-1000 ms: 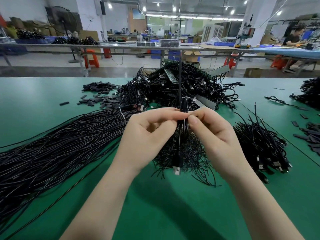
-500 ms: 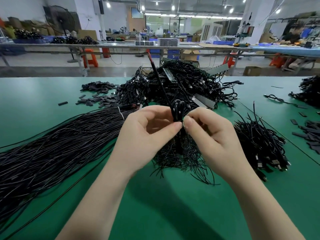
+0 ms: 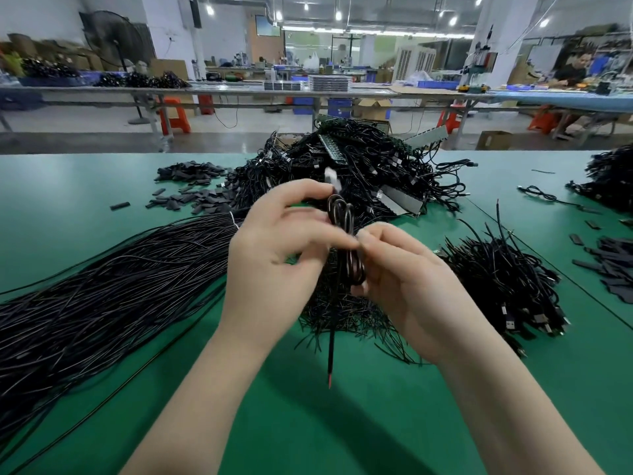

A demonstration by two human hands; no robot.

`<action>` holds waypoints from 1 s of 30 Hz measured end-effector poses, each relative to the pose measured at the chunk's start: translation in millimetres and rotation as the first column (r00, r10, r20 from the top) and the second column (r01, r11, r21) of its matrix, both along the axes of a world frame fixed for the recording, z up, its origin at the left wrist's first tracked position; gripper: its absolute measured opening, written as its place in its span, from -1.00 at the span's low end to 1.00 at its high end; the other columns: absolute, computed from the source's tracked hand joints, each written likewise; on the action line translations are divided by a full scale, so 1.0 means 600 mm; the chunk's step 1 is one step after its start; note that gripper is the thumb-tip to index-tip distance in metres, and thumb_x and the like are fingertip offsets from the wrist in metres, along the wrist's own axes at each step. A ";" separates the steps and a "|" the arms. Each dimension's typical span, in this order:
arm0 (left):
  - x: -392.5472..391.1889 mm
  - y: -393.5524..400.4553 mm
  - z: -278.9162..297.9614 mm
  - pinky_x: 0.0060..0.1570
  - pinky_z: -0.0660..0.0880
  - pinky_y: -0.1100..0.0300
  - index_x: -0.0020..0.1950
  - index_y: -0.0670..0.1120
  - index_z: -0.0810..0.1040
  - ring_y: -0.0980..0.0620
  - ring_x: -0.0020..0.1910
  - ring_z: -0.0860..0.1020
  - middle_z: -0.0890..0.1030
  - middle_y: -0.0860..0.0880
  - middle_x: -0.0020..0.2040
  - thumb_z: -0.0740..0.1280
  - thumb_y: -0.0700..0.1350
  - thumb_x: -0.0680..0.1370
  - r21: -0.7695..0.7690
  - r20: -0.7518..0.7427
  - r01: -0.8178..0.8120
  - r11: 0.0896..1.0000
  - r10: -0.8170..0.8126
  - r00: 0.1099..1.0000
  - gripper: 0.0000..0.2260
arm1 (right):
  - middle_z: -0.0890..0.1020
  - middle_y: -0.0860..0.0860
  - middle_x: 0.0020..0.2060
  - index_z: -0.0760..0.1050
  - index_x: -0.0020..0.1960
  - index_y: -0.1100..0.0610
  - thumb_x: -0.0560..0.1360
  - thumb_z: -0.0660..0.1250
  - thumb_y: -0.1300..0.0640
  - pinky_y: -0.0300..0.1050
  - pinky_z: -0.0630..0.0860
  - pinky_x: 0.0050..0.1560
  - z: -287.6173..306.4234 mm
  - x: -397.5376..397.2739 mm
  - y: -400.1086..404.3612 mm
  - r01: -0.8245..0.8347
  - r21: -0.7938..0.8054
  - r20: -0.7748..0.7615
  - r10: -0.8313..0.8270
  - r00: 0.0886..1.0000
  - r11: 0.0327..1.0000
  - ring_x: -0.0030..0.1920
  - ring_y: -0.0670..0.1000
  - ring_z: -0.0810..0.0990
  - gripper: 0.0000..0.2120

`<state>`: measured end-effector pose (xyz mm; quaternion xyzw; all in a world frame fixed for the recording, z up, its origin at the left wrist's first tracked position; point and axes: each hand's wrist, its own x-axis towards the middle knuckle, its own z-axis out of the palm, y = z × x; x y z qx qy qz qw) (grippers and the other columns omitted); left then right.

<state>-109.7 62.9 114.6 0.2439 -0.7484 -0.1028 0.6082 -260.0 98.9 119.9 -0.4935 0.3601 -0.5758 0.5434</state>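
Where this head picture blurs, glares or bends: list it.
Head view: motion blur smears the left hand and right hand at the coiled cable; the wide-angle lens tilts the white pillar; ceiling lamps flare white; soft arm shadows lie on the green table.

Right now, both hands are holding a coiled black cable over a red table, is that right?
Not quite. The table is green, not red. The head view shows the left hand and the right hand both holding the coiled black cable over it.

factory floor: cable piles [image 3: 359,173], workbenches [image 3: 239,89]
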 end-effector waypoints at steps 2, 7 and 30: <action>-0.001 0.001 0.004 -0.06 0.56 0.30 -0.03 0.17 0.67 0.09 -0.03 0.65 0.62 0.14 0.05 0.43 -0.23 0.47 0.356 -0.211 0.180 0.917 -0.109 0.971 -0.73 | 0.49 -0.03 -0.36 0.46 -0.22 0.17 0.53 0.27 0.12 -0.09 0.46 -0.24 -0.008 0.000 -0.003 0.179 -0.238 -0.215 -0.232 0.949 0.954 -0.31 -0.07 0.45 -0.82; 0.014 0.002 0.017 -0.41 0.50 0.30 -0.13 0.10 0.69 0.17 -0.43 0.52 0.55 0.12 -0.34 0.44 0.07 0.49 0.688 -0.196 0.185 0.702 -0.067 0.978 -0.92 | 0.40 0.04 -0.38 0.44 -0.18 0.24 0.59 0.21 0.18 -0.16 0.30 -0.33 -0.015 -0.008 -0.009 0.251 -0.625 -0.386 -0.572 0.724 0.739 -0.36 -0.03 0.33 -0.80; 0.030 0.011 0.033 -0.44 0.55 0.29 -0.20 -0.04 0.72 0.12 -0.40 0.60 0.66 -0.04 -0.25 0.51 0.07 0.21 0.885 -0.352 0.435 0.169 -0.370 0.860 -0.74 | 0.57 0.09 -0.30 0.57 -0.20 0.26 0.49 0.33 0.31 0.03 0.43 -0.25 -0.014 -0.028 -0.011 -0.159 -0.891 -0.454 -0.850 0.269 0.425 -0.30 0.17 0.46 -0.90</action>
